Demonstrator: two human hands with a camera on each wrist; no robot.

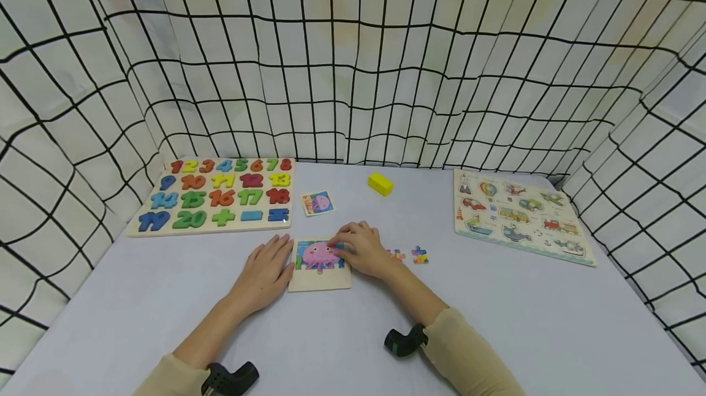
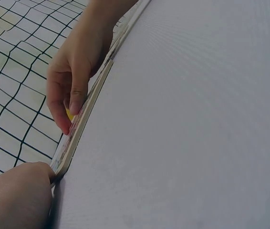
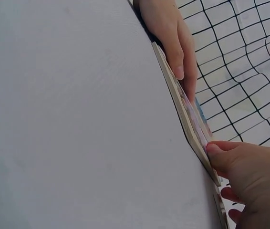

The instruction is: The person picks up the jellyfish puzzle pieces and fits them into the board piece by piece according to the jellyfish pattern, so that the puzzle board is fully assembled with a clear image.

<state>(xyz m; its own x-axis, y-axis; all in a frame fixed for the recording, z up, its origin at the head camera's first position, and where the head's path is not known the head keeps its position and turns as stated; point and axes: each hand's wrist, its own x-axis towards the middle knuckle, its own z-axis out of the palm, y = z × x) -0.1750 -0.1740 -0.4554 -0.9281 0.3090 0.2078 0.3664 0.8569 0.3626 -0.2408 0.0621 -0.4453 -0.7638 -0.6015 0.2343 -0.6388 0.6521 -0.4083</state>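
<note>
A small wooden jigsaw board [image 1: 318,284] with a pink jellyfish picture [image 1: 318,255] lies in the middle of the table, its lower strip bare wood. My left hand [image 1: 265,273] rests flat along the board's left edge, fingers extended. Over the upper right of the picture, my right hand [image 1: 361,251] pinches a puzzle piece between thumb and index finger, down at the board's surface. The piece is mostly hidden by the fingertips. In the right wrist view the right hand's thumb [image 3: 214,151] and index finger meet right at the board [image 3: 186,125]. Two loose puzzle pieces [image 1: 420,255] lie right of the right hand, one partly covered by the wrist.
A small picture card [image 1: 317,203] with the jellyfish lies behind the board, and a yellow block [image 1: 380,183] farther back. A number puzzle board [image 1: 215,200] is at the back left, a vehicle puzzle board [image 1: 518,215] on the right. Black netting [image 1: 342,65] encloses the table's sides and back.
</note>
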